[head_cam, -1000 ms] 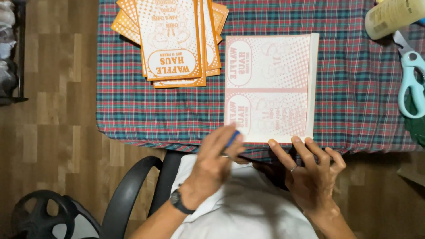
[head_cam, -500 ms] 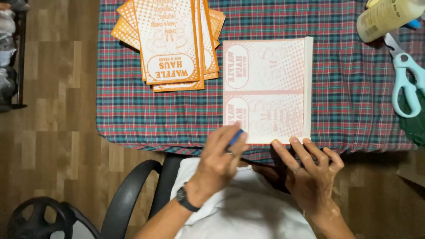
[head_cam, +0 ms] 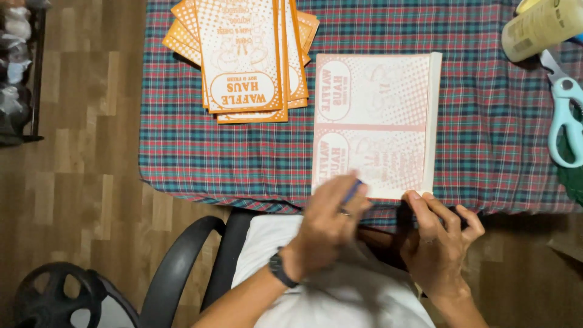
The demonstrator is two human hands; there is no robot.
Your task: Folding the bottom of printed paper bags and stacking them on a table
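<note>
A pale pink printed sheet (head_cam: 373,121) lies face down on the plaid tablecloth (head_cam: 486,140), its right edge folded up. My left hand (head_cam: 328,228) hovers at the sheet's near edge, blurred, shut on a small blue stick (head_cam: 353,191) whose tip pokes out over the paper. A dark watch sits on that wrist. My right hand (head_cam: 440,243) rests at the table's near edge with fingers apart, its index fingertip touching the sheet's near right corner.
A stack of orange printed sheets (head_cam: 246,58) lies fanned at the far left of the table. A pale yellow bottle (head_cam: 540,27) and light blue scissors (head_cam: 565,118) are at the right. A black chair arm (head_cam: 182,267) is below; wooden floor lies to the left.
My left hand has slid a little to the right along the sheet's near edge with the blue stick. The right hand has hardly moved.
</note>
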